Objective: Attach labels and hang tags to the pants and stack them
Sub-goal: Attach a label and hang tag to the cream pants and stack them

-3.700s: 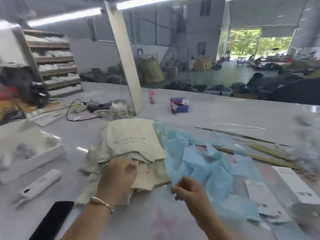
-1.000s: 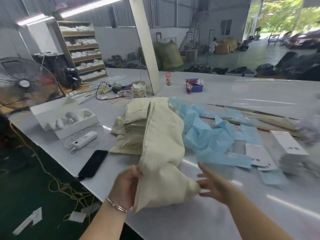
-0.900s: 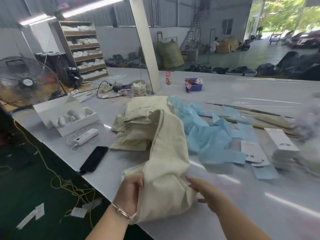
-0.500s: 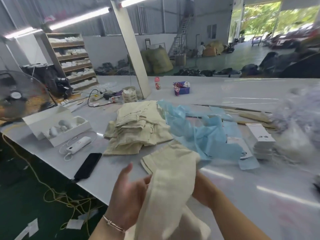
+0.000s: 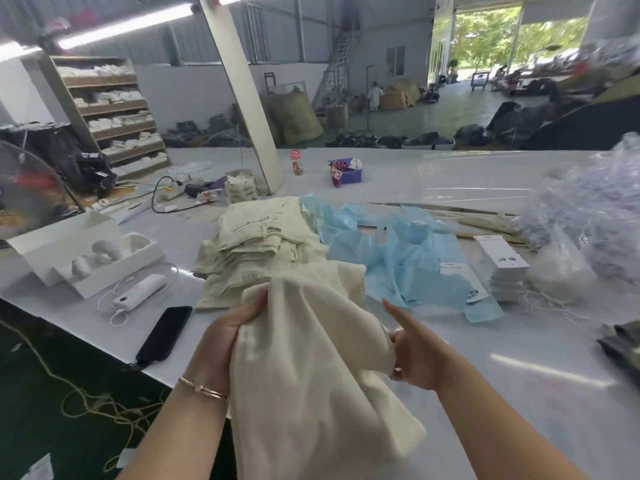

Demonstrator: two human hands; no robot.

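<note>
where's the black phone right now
In the head view the black phone lies flat near the table's front edge, left of the left hand, just in front of the white power bank.

Large warehouse hall: grey corrugated walls (image 5: 166, 43), fluorescent tube light (image 5: 128, 26) overhead, white slanted pillar (image 5: 242, 98) rising from the tabletop's far edge. Wooden shelving (image 5: 110, 112) beyond the far left corner; metal staircase (image 5: 332, 74) behind. Open doorway (image 5: 485, 39) far right shows daylight and trees; green floor (image 5: 408, 116).
</note>
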